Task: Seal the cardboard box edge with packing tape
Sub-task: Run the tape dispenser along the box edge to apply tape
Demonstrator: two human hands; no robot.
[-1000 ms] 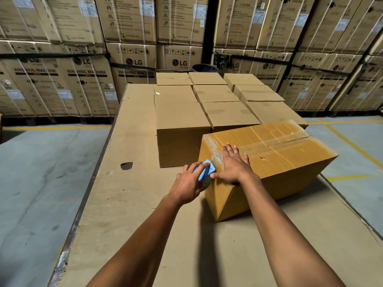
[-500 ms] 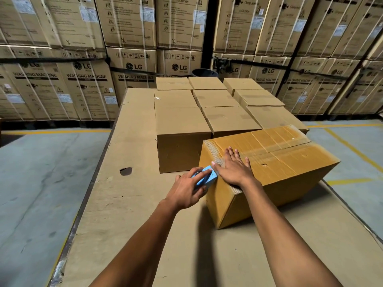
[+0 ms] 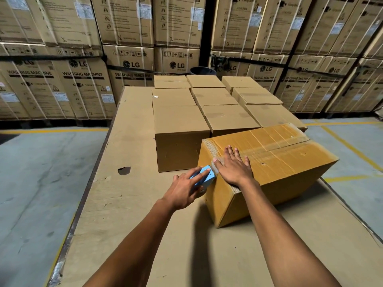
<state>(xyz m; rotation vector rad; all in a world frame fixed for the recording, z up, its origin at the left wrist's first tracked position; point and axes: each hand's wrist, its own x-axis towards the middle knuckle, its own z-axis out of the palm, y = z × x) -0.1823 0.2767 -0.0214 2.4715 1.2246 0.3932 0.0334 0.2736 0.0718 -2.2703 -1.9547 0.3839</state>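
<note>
A yellowish cardboard box (image 3: 290,160) lies on the cardboard-covered table (image 3: 128,204), its top seam covered with clear tape. My right hand (image 3: 234,167) lies flat, fingers spread, on the box top near its left edge, pressing a clear tape strip (image 3: 215,162) over that edge. My left hand (image 3: 184,188) grips a blue tape dispenser (image 3: 204,177) held against the box's left side, just below the top edge. The tape roll is mostly hidden behind my left hand.
Several plain brown boxes (image 3: 180,125) stand in rows behind and left of the yellowish box. A dark hole (image 3: 124,170) marks the table cover at left. Tall stacks of washing machine cartons (image 3: 83,79) fill the background. Concrete floor (image 3: 41,172) with yellow lines flanks the table.
My left hand has moved the blue dispenser slightly down along the box's left side. My right hand stays flat on the top edge. The view has shifted a little.
</note>
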